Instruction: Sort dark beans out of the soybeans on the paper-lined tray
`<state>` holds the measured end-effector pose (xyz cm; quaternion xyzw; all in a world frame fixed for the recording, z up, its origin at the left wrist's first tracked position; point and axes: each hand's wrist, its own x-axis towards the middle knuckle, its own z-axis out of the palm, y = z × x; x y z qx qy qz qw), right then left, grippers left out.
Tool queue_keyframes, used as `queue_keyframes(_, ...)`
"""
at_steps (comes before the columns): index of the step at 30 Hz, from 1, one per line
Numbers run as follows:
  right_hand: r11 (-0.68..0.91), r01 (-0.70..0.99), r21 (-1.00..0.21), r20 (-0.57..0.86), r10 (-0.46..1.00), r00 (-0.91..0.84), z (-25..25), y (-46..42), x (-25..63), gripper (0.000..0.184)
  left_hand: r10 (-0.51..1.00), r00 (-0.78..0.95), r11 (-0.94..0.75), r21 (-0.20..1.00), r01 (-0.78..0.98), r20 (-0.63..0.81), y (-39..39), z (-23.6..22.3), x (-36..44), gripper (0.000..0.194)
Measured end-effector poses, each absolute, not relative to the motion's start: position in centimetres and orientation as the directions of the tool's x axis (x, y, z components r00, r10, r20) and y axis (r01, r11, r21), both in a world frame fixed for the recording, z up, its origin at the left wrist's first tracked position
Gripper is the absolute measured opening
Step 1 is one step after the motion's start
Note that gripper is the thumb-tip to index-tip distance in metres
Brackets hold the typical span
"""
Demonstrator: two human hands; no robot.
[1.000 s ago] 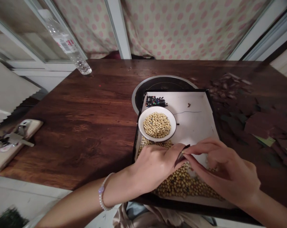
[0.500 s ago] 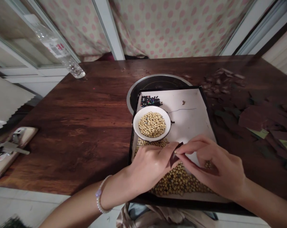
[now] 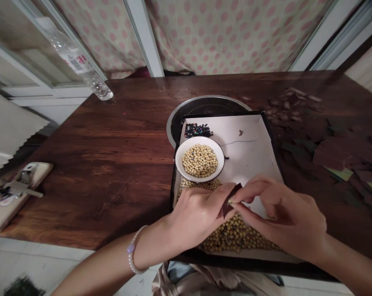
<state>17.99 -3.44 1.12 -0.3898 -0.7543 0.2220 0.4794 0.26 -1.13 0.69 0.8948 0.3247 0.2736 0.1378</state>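
Observation:
My left hand (image 3: 195, 213) and my right hand (image 3: 284, 216) meet over the near part of a black tray (image 3: 273, 135) lined with white paper. Both pinch a small dark brown piece (image 3: 230, 199) between their fingertips. Under the hands lies a heap of tan beads (image 3: 235, 236) on the paper. Just beyond my left hand stands a white bowl (image 3: 199, 159) filled with the same tan beads. A small pile of dark beads (image 3: 198, 130) lies at the tray's far left corner. A thin thread (image 3: 239, 142) runs across the paper.
The tray rests on a dark wooden table (image 3: 112, 156), partly over a round metal-rimmed inset (image 3: 201, 105). Dark brown scraps (image 3: 327, 144) cover the table's right side. A clear plastic bottle (image 3: 77, 61) stands at the far left corner. A phone with metal clips (image 3: 16, 189) lies left.
Both hands stay together on the dark piece, its end now tilted higher. The view shifted slightly; the bowl and tray have not moved.

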Motion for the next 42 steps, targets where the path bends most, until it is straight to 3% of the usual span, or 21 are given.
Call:
queue_keyframes(6,0.594,0.313,-0.741,0.525,0.803,-0.281,1.2,-3.6,17.7,0.037,0.653,0.639,-0.754,0.434,0.494,0.407,-1.1,0.7,0.1,0.031)
queue_keyframes(16,0.639,0.324,-0.698,0.564,0.769,-0.302,1.6,-3.4,17.4,0.037,0.652,0.647,-0.753,0.444,0.486,0.397,-1.1,0.7,0.0,0.033)
queue_keyframes(20,0.627,0.247,-0.739,0.522,0.764,-0.379,1.8,-3.6,17.7,0.036,0.642,0.661,-0.758,0.454,0.469,0.389,-1.1,0.7,0.2,0.033)
queue_keyframes(26,0.463,0.316,-0.828,0.492,0.87,0.015,2.2,-0.5,18.9,0.03,0.696,0.517,-0.716,0.54,0.442,0.499,-1.0,0.9,0.2,0.032)
queue_keyframes(33,0.424,0.327,-0.845,0.327,0.892,-0.312,2.6,4.4,16.3,0.006,0.752,0.392,-0.646,0.71,0.28,0.53,-0.7,2.1,-0.5,0.039)
queue_keyframes(36,0.284,0.249,-0.926,0.2,0.928,-0.315,3.1,3.6,16.3,0.028,0.837,0.333,-0.528,0.799,0.287,0.434,-0.4,1.8,-0.6,0.037)
queue_keyframes(38,0.208,0.203,-0.957,0.111,0.907,-0.405,3.3,2.5,16.6,0.04,0.874,0.303,-0.465,0.837,0.289,0.38,-0.2,1.3,-0.6,0.037)
queue_keyframes(40,0.17,0.244,-0.955,0.031,0.874,-0.485,3.5,1.7,17.4,0.041,0.887,0.311,-0.434,0.845,0.312,0.34,-0.1,0.7,-0.6,0.038)
queue_keyframes(42,0.178,0.344,-0.922,0.007,0.895,-0.445,3.5,1.8,19.0,0.04,0.898,0.314,-0.415,0.834,0.365,0.309,-0.1,0.0,-0.7,0.051)
